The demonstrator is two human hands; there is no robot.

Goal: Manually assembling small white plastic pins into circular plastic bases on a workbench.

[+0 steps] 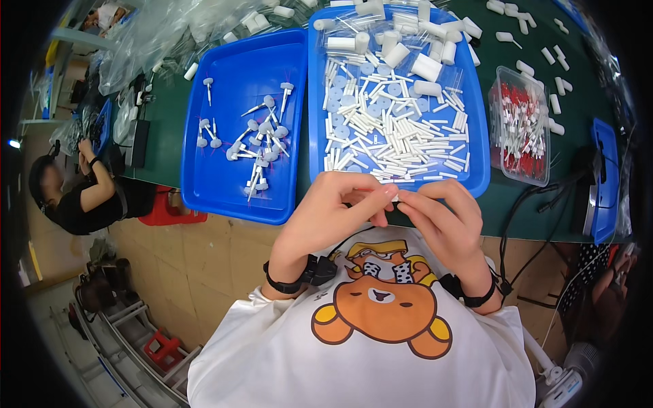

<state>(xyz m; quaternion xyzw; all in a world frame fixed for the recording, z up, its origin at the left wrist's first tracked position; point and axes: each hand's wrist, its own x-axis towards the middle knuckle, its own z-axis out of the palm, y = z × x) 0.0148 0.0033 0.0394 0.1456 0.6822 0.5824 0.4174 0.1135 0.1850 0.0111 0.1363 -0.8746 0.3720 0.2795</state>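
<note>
Left hand (333, 212), right hand (450, 221) pinch small white piece (396, 197).

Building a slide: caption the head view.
Left hand and right hand hold a white piece beside a tray of white cylinders.

Table (170, 129) stretching before you
On it, the tube tray (479, 149) is standing between your left tray (231, 75) and a box (524, 179).

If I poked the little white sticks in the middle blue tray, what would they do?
The white sticks look thin and rounded, so they'd probably roll. They're small, so likely light. Piled loosely in their blue tray, one might nudge others.
</note>
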